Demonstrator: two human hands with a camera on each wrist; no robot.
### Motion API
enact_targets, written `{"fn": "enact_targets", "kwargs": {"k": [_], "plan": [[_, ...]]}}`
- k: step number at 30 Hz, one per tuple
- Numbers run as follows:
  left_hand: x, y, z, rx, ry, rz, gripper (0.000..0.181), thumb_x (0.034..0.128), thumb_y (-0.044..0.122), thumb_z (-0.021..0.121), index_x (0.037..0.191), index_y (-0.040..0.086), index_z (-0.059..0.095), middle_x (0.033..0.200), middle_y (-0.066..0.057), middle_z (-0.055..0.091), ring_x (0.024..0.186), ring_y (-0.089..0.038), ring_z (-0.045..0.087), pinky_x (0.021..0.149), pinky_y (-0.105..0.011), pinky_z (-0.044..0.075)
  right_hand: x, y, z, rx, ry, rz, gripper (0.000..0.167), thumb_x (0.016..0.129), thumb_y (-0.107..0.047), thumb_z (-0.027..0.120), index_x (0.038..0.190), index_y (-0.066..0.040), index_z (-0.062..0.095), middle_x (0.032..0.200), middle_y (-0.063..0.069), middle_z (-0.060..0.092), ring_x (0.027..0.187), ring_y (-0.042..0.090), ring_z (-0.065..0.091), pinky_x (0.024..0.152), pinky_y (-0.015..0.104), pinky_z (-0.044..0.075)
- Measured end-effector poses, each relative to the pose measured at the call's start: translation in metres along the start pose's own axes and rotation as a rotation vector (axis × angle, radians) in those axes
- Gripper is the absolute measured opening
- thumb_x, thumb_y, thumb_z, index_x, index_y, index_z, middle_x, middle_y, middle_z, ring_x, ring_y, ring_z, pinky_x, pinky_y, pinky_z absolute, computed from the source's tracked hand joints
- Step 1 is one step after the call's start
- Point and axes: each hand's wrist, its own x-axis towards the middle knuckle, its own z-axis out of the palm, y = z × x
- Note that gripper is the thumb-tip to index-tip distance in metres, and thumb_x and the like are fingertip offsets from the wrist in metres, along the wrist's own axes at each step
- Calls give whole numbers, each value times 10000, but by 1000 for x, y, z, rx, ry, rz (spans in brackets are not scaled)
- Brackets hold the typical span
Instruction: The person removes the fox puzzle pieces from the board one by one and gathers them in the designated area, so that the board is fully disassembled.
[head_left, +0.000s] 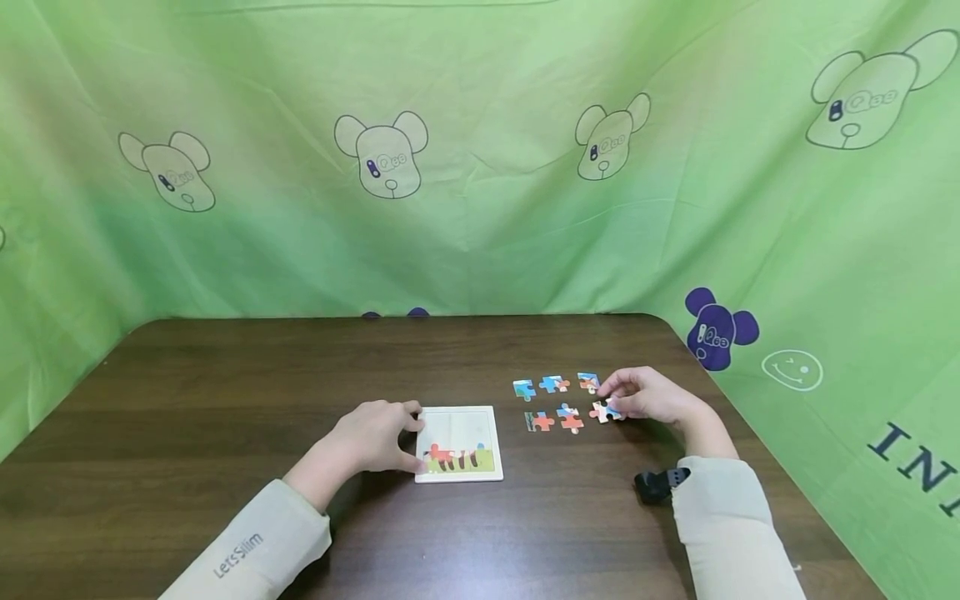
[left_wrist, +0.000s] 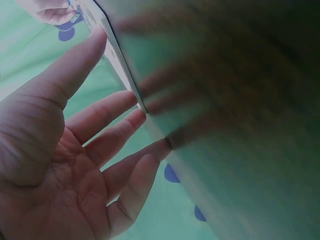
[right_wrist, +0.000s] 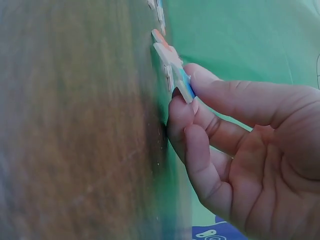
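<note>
My left hand (head_left: pixel 375 437) touches the left side of a white puzzle tray (head_left: pixel 497 442) on the table. In the left wrist view its thumb and fingertips rest along the tray's edge (left_wrist: pixel 120 62), fingers spread and nearly straight. Joined pieces with a red, green and brown picture (head_left: pixel 457 458) fill the tray's lower part; above them is bare board. To the right, my right hand (head_left: pixel 660 396) pinches a white, blue and orange jigsaw piece (right_wrist: pixel 172 57) between thumb and fingers, tilted up from the table. Beside that hand lies a blue and orange piece (head_left: pixel 588 382).
Several loose jigsaw pieces (head_left: pixel 555 383) lie in two rough rows between the tray and my right hand. The dark wooden table (head_left: pixel 300 367) meets a green printed curtain (head_left: pixel 480 208) at its back and sides. A black device (head_left: pixel 652 487) sits at my right wrist.
</note>
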Motion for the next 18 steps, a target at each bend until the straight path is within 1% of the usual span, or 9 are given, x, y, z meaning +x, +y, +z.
{"fn": "enact_targets", "kwargs": {"k": [8, 13, 18], "plan": [[1, 0, 0, -4, -3, -3, 577, 748, 419, 851, 1257, 186, 710, 1420, 19, 588, 1240, -309, 594, 948, -467, 511, -4, -2, -1, -8, 2, 3, 285, 938, 4, 576, 1177, 157, 550, 783, -7, 594, 730, 95, 560, 666, 265, 507], [0, 0, -1, -9, -9, -5, 576, 751, 415, 850, 1260, 185, 708, 1418, 23, 588, 1244, -308, 590, 955, -468, 508, -5, -3, -2, -9, 7, 13, 295, 925, 10, 587, 1179, 156, 551, 768, -5, 592, 721, 105, 562, 652, 257, 486], [0, 1, -1, -19, -13, -7, 575, 752, 405, 852, 1260, 176, 708, 1430, 18, 580, 1259, -312, 582, 972, -473, 500, -7, -4, -4, -38, 24, 13, 301, 917, 13, 592, 1178, 156, 553, 777, 9, 598, 725, 106, 566, 656, 248, 484]]}}
